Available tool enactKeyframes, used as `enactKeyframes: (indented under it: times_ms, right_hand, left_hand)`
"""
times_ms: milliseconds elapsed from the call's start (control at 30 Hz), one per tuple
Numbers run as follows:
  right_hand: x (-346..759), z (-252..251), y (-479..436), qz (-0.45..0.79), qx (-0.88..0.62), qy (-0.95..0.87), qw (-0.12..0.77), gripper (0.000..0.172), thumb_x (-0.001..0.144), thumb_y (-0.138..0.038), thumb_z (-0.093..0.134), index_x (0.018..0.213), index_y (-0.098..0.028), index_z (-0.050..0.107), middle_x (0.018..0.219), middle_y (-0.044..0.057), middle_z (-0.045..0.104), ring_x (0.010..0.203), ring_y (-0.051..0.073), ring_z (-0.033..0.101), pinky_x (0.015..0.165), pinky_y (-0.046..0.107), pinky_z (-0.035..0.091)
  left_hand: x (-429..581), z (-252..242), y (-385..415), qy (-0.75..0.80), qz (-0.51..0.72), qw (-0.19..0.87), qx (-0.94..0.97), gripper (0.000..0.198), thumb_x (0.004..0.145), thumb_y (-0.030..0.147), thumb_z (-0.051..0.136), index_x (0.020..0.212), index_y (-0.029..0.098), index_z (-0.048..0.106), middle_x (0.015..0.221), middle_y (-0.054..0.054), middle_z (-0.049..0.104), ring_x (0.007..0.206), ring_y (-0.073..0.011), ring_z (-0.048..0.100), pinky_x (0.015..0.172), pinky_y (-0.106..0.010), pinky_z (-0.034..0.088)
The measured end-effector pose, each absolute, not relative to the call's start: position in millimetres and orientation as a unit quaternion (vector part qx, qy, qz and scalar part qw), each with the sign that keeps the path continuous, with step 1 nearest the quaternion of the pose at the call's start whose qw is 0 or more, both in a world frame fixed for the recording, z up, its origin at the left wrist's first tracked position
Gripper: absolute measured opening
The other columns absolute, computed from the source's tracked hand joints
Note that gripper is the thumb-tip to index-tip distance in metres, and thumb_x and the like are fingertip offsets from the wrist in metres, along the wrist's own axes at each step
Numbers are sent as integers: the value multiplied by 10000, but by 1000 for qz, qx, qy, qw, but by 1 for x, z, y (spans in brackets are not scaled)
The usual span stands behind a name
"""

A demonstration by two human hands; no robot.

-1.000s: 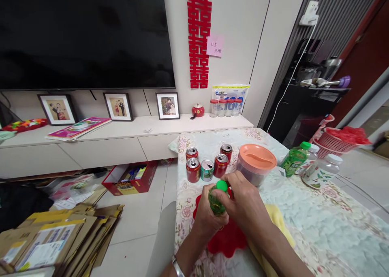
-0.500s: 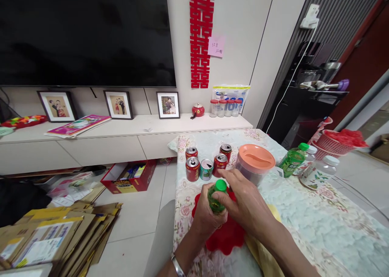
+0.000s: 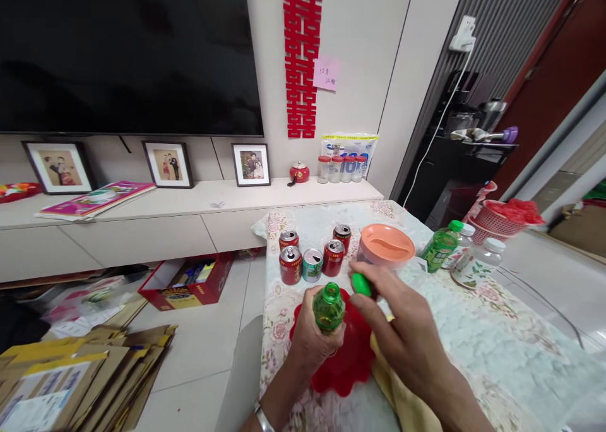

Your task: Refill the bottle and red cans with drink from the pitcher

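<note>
My left hand [image 3: 312, 340] is wrapped round a green plastic bottle [image 3: 328, 308], held upright over a red flower-shaped mat [image 3: 348, 362] on the table. The bottle's mouth is uncovered. My right hand [image 3: 392, 321] pinches the green cap [image 3: 362, 284] just to the right of the bottle's neck, a little apart from it. A yellow cloth [image 3: 402, 400] lies under my right forearm.
Several opened drink cans [image 3: 312, 261] stand in a cluster beyond the bottle. An orange-lidded container [image 3: 386, 247], another green bottle [image 3: 440, 247] and a clear jar [image 3: 478, 260] sit further right on the floral tablecloth [image 3: 497, 343]. Flattened cardboard [image 3: 71, 375] lies on the floor at left.
The green cap has come off the bottle: my right hand has lifted it away to the right. My left hand still holds the bottle. The view has shifted slightly right.
</note>
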State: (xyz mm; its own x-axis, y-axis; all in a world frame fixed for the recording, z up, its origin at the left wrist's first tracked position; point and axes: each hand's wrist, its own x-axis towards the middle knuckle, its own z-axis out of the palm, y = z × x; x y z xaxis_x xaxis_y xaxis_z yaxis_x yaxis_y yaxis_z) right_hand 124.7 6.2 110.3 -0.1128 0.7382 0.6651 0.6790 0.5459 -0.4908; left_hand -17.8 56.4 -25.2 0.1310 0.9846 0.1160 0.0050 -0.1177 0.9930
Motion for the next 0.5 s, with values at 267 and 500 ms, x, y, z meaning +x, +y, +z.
enactKeyframes:
  times_ms: [267,500]
  right_hand:
    - [246,23,3,211,-650,-445,579,531,827,-586,741,1190,-201,705,1090,111,791,861,223,732,771,401,621]
    - [299,-78,10,228,-753,-383,483,275,985,-420,684,1080,-162,695,976,22,731,834,163,710,781,371,609]
  left_hand:
    - [-18,-21,58,439,485,501,566,551,658,261,762,1137,230,492,889,32,667,746,-162,669,721,-287,557]
    - [-19,-30,58,447,487,488,571,577,669,298,777,1167,227,494,919,13,688,785,-182,687,753,-311,568]
